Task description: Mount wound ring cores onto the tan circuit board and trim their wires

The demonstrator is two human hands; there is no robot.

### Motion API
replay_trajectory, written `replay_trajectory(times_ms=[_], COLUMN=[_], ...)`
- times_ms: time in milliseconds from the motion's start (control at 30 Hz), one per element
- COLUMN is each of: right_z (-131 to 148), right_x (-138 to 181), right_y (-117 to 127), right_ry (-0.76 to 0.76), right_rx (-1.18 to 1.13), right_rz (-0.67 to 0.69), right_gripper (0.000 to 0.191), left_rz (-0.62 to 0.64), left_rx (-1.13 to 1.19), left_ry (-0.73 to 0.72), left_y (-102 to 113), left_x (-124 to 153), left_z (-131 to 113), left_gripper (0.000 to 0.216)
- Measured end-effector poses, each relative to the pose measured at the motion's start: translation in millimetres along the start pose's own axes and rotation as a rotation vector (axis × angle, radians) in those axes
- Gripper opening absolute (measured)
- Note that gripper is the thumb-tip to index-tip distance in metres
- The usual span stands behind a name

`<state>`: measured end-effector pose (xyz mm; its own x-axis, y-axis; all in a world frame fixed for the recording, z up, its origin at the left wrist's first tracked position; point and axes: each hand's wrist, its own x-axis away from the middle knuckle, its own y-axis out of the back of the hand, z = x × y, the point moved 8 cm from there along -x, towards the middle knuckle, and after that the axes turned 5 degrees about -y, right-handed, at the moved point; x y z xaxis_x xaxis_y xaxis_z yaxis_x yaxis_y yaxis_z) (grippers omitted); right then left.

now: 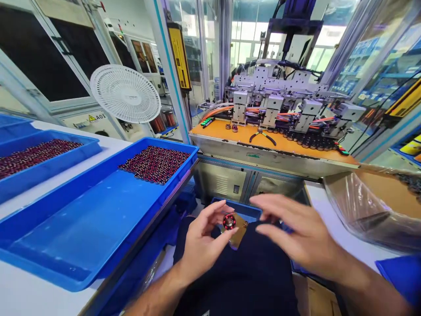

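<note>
Above the dark-clothed lap (237,285), the left hand (201,239) pinches a small black-and-red ring-shaped part (229,216) between fingers and thumb; the right hand (300,229), nearby, has its fingers spread, apparently holding nothing. A light, steady edge hold should keep the part's face clear.

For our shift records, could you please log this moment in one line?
left hand: holds ring-shaped part | right hand: open, apart | pliers: on orange worktop
</note>
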<state>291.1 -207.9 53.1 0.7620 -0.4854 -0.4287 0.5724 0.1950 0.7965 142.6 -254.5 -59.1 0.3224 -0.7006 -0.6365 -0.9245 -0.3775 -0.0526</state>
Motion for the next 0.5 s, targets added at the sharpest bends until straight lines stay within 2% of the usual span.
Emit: replay_trajectory(times_ms=[100,133,200,300,400,500], right_z=[-14,-20,-28,-33,-37,-52], right_x=[7,10,17,25,31,38], right_y=[-49,-58,-68,-71,-75,-88], right_ry=[0.065,0.054,0.009,-0.077,-0.179,-0.371], right_rx=[-0.073,-0.062,-0.037,-0.070,-0.209,-0.463], right_rz=[0.170,0.205,0.284,0.423,0.540,0.655], right_gripper=[0.010,0.009,0.020,0.019,0.018,0.015], left_rz=[0.015,0.024,0.034,0.017,0.010,0.036], left_rx=[0.007,0.014,0.014,0.017,0.067,0.101], left_ry=[-0.034,-0.039,-0.030,0.009,0.051,0.040], left_y=[-5,-6,-9,-9,-7,-6], left_x=[7,9,10,9,7,10], left_z=[7,10,15,22,26,27], left_gripper=[0.070,0.071,0.071,0.071,0.070,0.071])
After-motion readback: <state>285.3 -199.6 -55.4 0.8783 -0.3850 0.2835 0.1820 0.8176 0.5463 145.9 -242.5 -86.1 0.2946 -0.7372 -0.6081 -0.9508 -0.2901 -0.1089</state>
